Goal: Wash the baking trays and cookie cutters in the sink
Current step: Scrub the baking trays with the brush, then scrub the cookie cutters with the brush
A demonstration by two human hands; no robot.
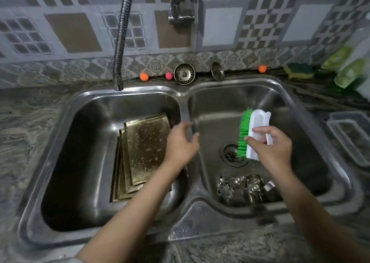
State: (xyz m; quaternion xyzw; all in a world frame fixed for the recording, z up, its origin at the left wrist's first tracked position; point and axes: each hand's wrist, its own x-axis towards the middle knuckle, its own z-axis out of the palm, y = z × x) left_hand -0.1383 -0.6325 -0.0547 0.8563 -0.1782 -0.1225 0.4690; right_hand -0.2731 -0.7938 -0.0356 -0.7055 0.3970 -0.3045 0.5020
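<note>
Three stacked golden baking trays (144, 148), wet with droplets, lean in the left basin of the steel double sink (181, 93). Several metal cookie cutters (244, 188) lie at the front of the right basin. My left hand (181, 144) hovers over the divider between the basins. Its thumb and fingers pinch a thin, blurred metal cookie cutter (191, 131). My right hand (272, 148) grips a white scrubbing brush (257, 130), held over the right basin drain (232, 155) with its green bristles facing left toward the left hand.
A flexible metal faucet hose (120, 42) hangs over the left basin's back edge. Two sink strainers (184, 73), small orange and pink balls, a sponge (299, 69) and green bottles (349, 72) line the back ledge. Clear plastic containers (352, 136) sit on the right counter.
</note>
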